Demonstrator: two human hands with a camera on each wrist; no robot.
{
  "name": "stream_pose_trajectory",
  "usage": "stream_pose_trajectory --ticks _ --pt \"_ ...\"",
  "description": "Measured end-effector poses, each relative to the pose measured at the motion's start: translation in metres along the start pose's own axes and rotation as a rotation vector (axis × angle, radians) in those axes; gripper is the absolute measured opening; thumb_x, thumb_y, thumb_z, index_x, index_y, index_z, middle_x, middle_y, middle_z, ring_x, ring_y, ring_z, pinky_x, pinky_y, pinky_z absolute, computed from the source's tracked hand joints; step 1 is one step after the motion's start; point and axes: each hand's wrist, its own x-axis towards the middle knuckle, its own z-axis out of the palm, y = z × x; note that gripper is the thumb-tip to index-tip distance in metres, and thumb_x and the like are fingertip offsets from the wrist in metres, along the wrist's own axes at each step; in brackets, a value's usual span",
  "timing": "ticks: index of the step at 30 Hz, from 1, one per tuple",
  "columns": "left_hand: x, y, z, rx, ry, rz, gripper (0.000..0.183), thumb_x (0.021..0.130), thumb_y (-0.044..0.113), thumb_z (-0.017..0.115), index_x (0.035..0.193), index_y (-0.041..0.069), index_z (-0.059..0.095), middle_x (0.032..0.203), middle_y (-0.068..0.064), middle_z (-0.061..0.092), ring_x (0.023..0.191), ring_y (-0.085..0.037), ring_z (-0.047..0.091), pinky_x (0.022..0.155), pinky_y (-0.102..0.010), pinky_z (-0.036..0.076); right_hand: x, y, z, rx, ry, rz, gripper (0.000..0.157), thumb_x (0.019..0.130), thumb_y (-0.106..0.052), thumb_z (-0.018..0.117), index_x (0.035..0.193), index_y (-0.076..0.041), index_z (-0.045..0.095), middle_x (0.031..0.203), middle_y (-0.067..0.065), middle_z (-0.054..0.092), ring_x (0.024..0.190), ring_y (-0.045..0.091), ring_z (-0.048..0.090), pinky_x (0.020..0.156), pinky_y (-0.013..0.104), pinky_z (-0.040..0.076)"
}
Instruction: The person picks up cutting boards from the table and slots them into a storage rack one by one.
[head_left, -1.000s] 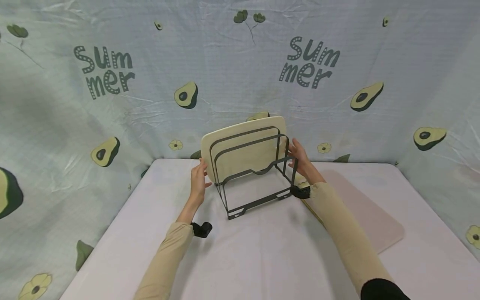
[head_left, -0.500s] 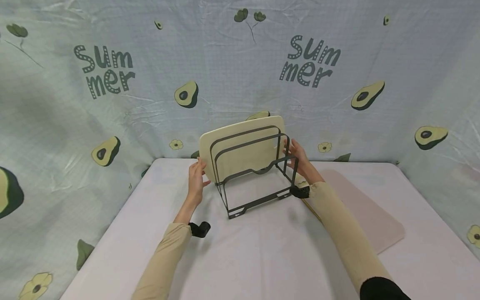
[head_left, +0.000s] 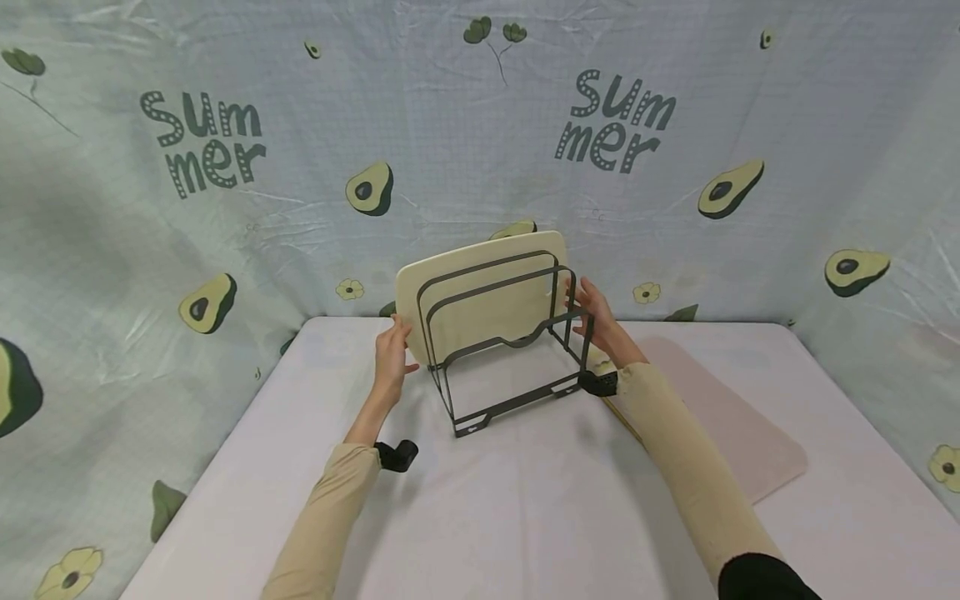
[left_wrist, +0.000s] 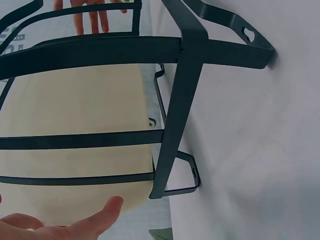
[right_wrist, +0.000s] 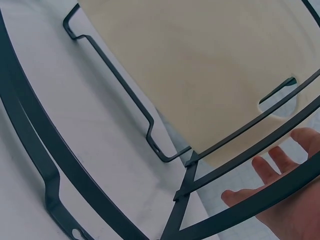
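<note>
A cream cutting board (head_left: 487,304) with an oval handle hole at its right end leans on edge in a dark metal rack (head_left: 517,405). My left hand (head_left: 392,354) is at the board's left edge, fingertips against it; its thumb (left_wrist: 102,215) stretches in front of the board's end in the left wrist view. On the other side, my right hand (head_left: 597,323) reaches around the rack's right end with fingers spread. Its fingertips (right_wrist: 305,135) are close to the board's right edge in the right wrist view; firm contact is unclear.
A pale pink board (head_left: 738,425) lies on the white table at the right, partly beneath my right sleeve. A thin item with a yellowish edge (head_left: 624,423) lies beside it. An avocado-print cloth (head_left: 450,125) hangs behind the table.
The cream board has shifted slightly left within the rack. My left hand has moved slightly left with it, and my right fingertips have also come a little left. The rack stays put.
</note>
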Motion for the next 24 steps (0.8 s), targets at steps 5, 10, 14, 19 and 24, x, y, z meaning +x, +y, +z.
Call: stream_pose_trajectory --ticks 5,10,14,19,24 --pt "-0.003 -0.004 -0.001 0.008 -0.013 0.01 0.045 0.096 0.028 0.029 0.133 0.006 0.041 0.12 -0.015 0.036 0.109 -0.024 0.034 0.087 -0.056 0.042 -0.071 -0.037 0.068 -0.029 0.0 -0.031 0.056 0.078 -0.07 0.038 0.128 -0.046 0.039 0.147 -0.015 0.019 0.139 0.02 0.003 0.095 0.072 -0.002" --pt "-0.003 -0.005 -0.002 0.009 -0.036 0.009 0.044 0.095 0.022 0.03 0.138 0.013 0.034 0.137 -0.015 0.027 0.114 -0.027 0.033 0.088 -0.057 0.041 -0.115 -0.061 0.108 -0.075 -0.029 -0.07 0.054 0.088 -0.061 0.027 0.137 -0.038 0.03 0.149 -0.013 0.013 0.139 0.019 0.004 0.095 0.072 -0.005" --pt "-0.001 -0.003 -0.005 0.036 -0.047 -0.007 0.045 0.096 0.029 0.029 0.136 0.011 0.038 0.137 -0.016 0.028 0.117 -0.03 0.034 0.086 -0.056 0.042 -0.081 -0.043 0.073 -0.06 -0.028 -0.048 0.055 0.083 -0.066 0.032 0.132 -0.042 0.037 0.147 -0.013 0.019 0.138 0.02 0.009 0.093 0.073 0.0" --pt "-0.001 -0.002 -0.006 0.049 -0.046 -0.037 0.048 0.096 0.035 0.028 0.137 0.011 0.035 0.14 -0.017 0.024 0.12 -0.032 0.032 0.086 -0.055 0.043 -0.034 -0.017 0.025 -0.025 -0.051 -0.023 0.057 0.072 -0.074 0.042 0.123 -0.048 0.045 0.142 -0.018 0.028 0.139 0.02 0.006 0.087 0.076 0.005" --pt "-0.002 -0.002 -0.006 0.033 -0.036 -0.031 0.048 0.096 0.035 0.028 0.136 0.011 0.037 0.142 -0.014 0.026 0.124 -0.032 0.034 0.087 -0.056 0.042 -0.054 -0.027 0.047 -0.055 -0.003 -0.017 0.058 0.079 -0.072 0.032 0.131 -0.046 0.036 0.146 -0.017 0.022 0.139 0.022 0.001 0.093 0.074 0.003"
